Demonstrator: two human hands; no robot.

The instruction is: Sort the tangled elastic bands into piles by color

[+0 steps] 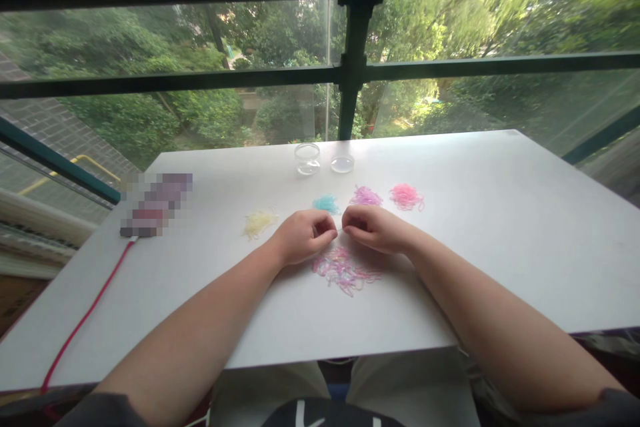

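Note:
My left hand (313,235) and my right hand (370,227) meet over the middle of the table, thumb and fingers of each pinched. A thin, pale elastic band (340,230) seems to stretch across the small gap between them; its colour is hard to make out. Just below my hands lies a loose pile of mixed pink, purple and pale elastic bands (345,271). Beyond them are sorted heaps: yellow bands (259,223) to the left, blue bands (325,204), purple bands (367,195) partly behind my right hand, and pink bands (407,196) farther right.
A clear round jar (307,160) and a shallow clear lid (343,163) stand at the back of the white table (525,233). On the left, a pixelated object (157,207) connects to a red cable (90,310). Windows border the far edge.

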